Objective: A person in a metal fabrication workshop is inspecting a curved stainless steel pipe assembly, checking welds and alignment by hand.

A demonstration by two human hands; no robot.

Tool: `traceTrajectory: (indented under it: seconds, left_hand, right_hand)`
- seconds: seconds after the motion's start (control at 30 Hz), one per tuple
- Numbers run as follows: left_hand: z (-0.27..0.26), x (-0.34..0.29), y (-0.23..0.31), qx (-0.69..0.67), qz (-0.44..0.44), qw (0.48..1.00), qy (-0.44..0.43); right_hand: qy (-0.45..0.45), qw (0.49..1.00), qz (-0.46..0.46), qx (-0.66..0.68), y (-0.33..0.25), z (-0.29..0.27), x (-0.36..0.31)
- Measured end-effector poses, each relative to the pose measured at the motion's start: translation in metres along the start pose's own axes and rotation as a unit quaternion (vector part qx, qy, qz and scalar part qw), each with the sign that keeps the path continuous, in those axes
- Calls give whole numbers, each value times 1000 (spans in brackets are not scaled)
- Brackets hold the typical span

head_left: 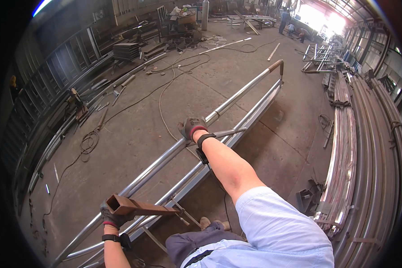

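A long frame of shiny metal pipes stretches diagonally from lower left to upper right in front of me. My right hand, in a dark glove with a red cuff, is closed over its upper pipe about midway along. A thin grey rod sticks out past my right wrist, across the lower rails. At lower left my gloved left hand is closed at the open end of a rusty square steel tube, which lies across the frame. The tube hides some of the left fingers. At the frame's far end is a brown, rusty-looking section.
Long bundled metal profiles lie along the right, with dark brackets beside them. Cables trail across the concrete floor. Scrap and stacked plates line the left. A welded pipe frame and people are farther back.
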State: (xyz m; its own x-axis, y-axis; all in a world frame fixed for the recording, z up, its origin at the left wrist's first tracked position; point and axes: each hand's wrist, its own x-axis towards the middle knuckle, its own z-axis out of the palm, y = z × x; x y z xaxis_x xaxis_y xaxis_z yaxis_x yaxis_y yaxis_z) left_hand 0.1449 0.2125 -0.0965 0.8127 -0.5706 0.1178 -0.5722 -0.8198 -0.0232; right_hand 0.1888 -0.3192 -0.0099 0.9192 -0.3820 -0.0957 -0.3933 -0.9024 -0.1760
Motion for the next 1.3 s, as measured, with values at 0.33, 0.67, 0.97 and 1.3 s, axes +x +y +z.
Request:
traceTrajectory:
  seconds: [0.33, 0.67, 0.97, 1.3]
  left_hand:
    - [-26, 6, 19, -125, -82, 989, -18]
    - [-1, 2, 0, -69, -36, 997, -4]
    - [-6, 6, 2, -97, -30, 995, 18]
    - [-8, 6, 5, -75, -27, 997, -17]
  right_hand:
    - [0, 1000, -2, 10, -2, -10, -10]
    - [8, 1000, 7, 6, 0, -7, -9]
    - [7, 1000, 3, 6, 8, 5, 3]
    - [9, 1000, 1, 3, 1, -5, -5]
